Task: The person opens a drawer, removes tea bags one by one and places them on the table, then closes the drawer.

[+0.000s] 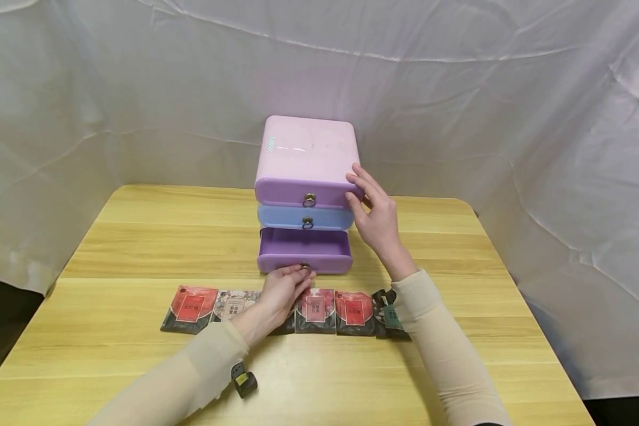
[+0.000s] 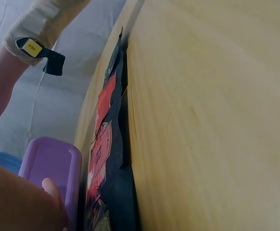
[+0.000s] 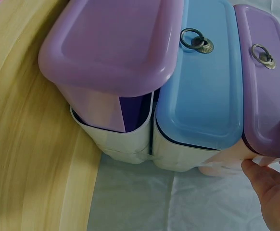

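A small three-drawer cabinet (image 1: pixel 305 154) with a pink top stands at the back middle of the wooden table (image 1: pixel 138 236). Its bottom purple drawer (image 1: pixel 303 251) is pulled out; the blue middle drawer (image 1: pixel 305 218) and purple top drawer (image 1: pixel 303 194) are closed. My left hand (image 1: pixel 284 288) pinches the ring pull (image 1: pixel 305 268) of the bottom drawer. My right hand (image 1: pixel 375 210) rests with straight fingers against the cabinet's right side by the top drawer. In the right wrist view the open drawer (image 3: pixel 111 43) juts out past the blue drawer (image 3: pixel 202 91), with my right hand's fingertips (image 3: pixel 274 187) at the top drawer's corner.
A row of several flat packets (image 1: pixel 314 310), red, grey and green, lies in front of the cabinet, partly under my left hand. They show edge-on as packets (image 2: pixel 106 144) in the left wrist view. White cloth (image 1: pixel 511 89) hangs behind and around the table.
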